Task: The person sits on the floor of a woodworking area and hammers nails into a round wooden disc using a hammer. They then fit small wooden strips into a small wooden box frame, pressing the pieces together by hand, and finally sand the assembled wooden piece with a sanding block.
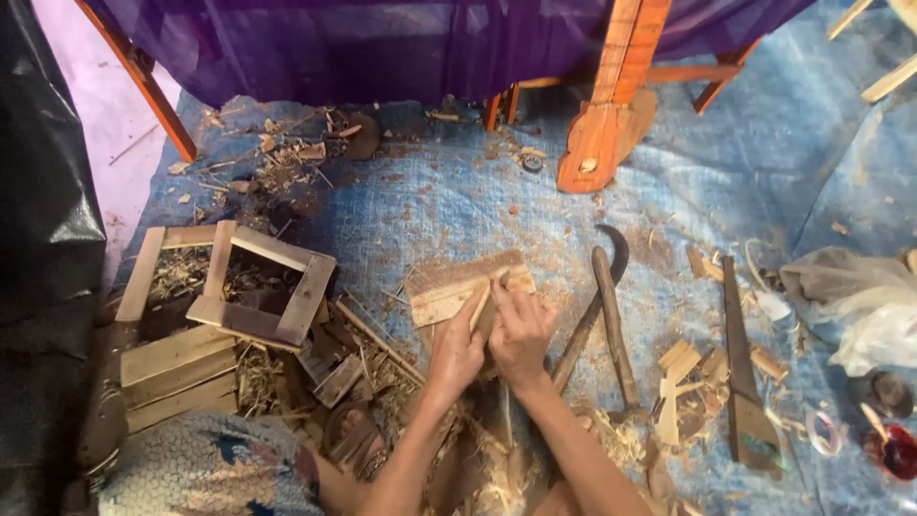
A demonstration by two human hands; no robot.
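Wooden and pale, a flat rectangular slat piece (465, 285) lies on the blue woven tarpaulin (430, 205), where our left hand (457, 352) and right hand (521, 334) meet, fingers clamped on a thin wooden strip (482, 304) against it. A curved dark-bladed sickle (611, 315) lies just beside.

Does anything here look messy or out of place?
Yes: wood shavings and offcuts litter the blue tarp around both hands, and a curved sickle lies loose by the right hand.
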